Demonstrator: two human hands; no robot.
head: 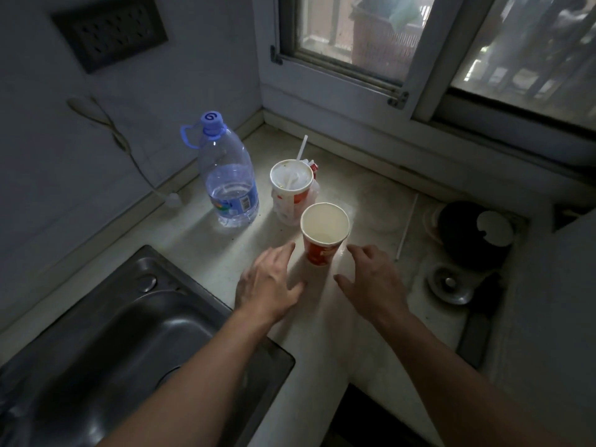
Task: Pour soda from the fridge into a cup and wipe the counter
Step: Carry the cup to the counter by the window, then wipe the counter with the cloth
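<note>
Left hand (267,282) and right hand (374,279) hover with fingers loosely spread, holding nothing. Red paper cup (322,256) stands upright between their fingertips, touched by neither. No soda bottle in sight. Risk: the cup looks light, and a careless brush could tip it toward the used takeaway cup (292,185) beyond.

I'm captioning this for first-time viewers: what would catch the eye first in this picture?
The lit red cup stands open mid-counter, with the left hand and right hand spread on either side of it, holding nothing. Behind it stand a used cup with a straw and, further left, a capped water bottle. A steel sink fills the lower left.
</note>
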